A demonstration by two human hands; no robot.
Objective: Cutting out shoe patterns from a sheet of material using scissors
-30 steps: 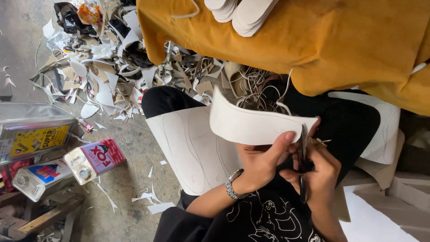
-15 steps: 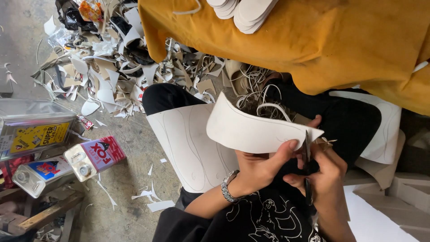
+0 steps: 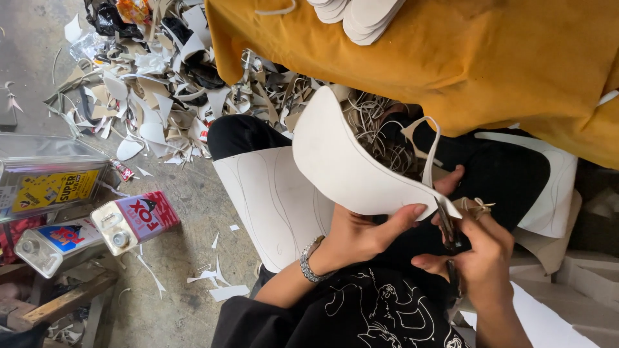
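**Mid-cut: trimming a white sole-shaped sheet with scissors**

Step in hand, as I read it: cutting along the outline of the white sheet piece (image 3: 348,161), held up over the person's lap. A thin offcut strip (image 3: 431,151) curls up from the cut edge, still attached near the blades.

Left hand (image 3: 361,235): palm up under the piece, thumb clamped on top of its near edge, fingers closed on the sheet. Bracelet (image 3: 309,261) at the wrist.

Right hand (image 3: 480,258): closed around the scissors (image 3: 447,225), blades at the sheet's right tip, just beside the left thumb. How far the blades gape I can't tell.

Next move likely calls for feeding the sheet into the blades with the left hand while following the curve; keep the thumb off the cut line.

Around: marked white sheet (image 3: 271,206) over the knee, scrap pile (image 3: 161,90) on the floor at top left, glue tins (image 3: 132,219) at left, mustard cloth (image 3: 464,58) above.
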